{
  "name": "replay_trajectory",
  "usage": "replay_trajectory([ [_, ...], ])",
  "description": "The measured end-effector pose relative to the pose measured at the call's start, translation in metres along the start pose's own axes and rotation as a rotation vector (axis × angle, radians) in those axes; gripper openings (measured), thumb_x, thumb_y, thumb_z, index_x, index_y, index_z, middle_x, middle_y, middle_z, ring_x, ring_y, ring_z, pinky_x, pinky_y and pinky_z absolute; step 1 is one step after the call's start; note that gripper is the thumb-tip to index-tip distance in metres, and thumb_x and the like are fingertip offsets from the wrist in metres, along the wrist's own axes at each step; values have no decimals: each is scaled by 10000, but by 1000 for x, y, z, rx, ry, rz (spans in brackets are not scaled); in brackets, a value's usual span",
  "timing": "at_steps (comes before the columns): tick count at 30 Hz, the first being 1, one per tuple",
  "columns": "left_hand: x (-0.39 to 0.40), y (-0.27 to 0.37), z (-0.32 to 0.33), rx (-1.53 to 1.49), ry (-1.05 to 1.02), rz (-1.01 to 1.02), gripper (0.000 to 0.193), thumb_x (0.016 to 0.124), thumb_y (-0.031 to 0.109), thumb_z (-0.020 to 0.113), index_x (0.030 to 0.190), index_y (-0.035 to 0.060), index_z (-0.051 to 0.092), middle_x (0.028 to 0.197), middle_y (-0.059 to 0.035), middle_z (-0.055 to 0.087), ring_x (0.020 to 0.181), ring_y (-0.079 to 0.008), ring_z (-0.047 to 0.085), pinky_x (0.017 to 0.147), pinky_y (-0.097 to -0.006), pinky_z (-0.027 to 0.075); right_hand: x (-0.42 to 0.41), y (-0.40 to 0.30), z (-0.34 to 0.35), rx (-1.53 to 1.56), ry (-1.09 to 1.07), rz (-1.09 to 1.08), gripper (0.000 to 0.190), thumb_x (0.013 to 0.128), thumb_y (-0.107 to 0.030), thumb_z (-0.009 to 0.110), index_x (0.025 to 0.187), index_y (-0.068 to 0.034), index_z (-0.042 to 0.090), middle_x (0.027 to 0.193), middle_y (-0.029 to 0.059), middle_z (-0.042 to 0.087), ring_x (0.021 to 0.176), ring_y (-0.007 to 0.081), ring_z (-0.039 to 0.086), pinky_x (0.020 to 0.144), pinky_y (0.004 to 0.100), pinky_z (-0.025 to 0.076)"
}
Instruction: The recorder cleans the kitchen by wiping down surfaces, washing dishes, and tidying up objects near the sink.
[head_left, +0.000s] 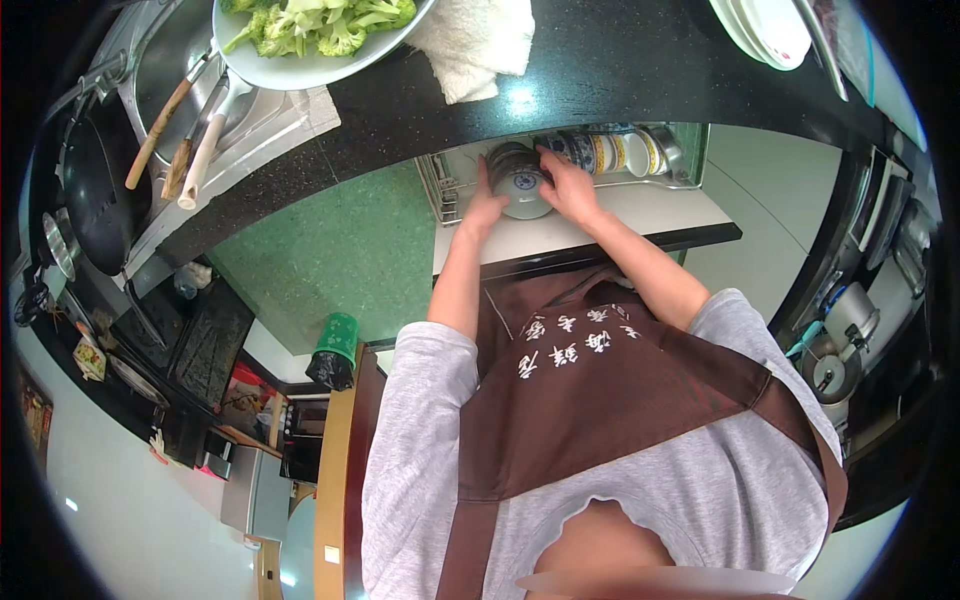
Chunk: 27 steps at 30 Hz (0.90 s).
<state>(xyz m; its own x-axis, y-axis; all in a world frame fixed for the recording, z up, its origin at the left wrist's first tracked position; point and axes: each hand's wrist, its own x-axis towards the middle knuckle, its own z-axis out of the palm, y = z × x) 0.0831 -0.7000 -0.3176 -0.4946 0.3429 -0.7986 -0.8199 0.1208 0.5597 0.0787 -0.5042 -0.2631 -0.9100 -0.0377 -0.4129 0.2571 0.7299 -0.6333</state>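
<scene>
A pull-out wire dish drawer stands out from under the black counter. In it is a stack of glass or porcelain plates, the front one with a blue round pattern. My left hand grips the left side of the stack, its fingers reaching along the plates. My right hand grips the right side, fingertips at the rear plates. To the right of that hand, patterned bowls stand on edge in a row, some with yellow bands. The far undersides of the plates are hidden.
On the black counter above the drawer lie a white cloth and a bowl of broccoli, with white dishes at the right. A sink and wooden-handled utensils are at the left. A green bin stands on the floor.
</scene>
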Motion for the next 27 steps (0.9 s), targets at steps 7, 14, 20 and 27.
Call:
replay_trajectory([
  [7,-3,8,-1,19,-4,-49,1041,675,-118,503,1535,98,-43,1582,-201,93,1454,-272,158,1134,-284,203,16,2,-5,-3,-175,-63,534,723,-102,601,1249,-58,518,942,151,629,848,351,625,717,440,504],
  [14,-3,3,-1,-23,9,3,1047,665,-129,495,1538,109,-31,1583,-198,90,1460,-274,137,1150,-291,166,18,3,-1,30,-189,-28,507,715,-81,611,1214,-59,528,1013,143,623,911,348,620,756,428,507],
  [20,-4,2,-2,0,27,2,1051,658,-129,498,1541,122,-13,1584,-187,97,1465,-273,122,1158,-303,145,18,-8,1,33,-111,-32,508,701,-56,602,1205,-57,539,1077,145,598,1030,345,587,852,421,496],
  [27,-4,7,1,-29,53,-31,1032,655,-140,470,1543,121,14,1579,-188,122,1459,-281,145,1155,-305,160,12,-9,11,-15,-112,28,581,674,-36,611,1248,-96,542,1144,159,534,1090,360,515,944,416,448],
])
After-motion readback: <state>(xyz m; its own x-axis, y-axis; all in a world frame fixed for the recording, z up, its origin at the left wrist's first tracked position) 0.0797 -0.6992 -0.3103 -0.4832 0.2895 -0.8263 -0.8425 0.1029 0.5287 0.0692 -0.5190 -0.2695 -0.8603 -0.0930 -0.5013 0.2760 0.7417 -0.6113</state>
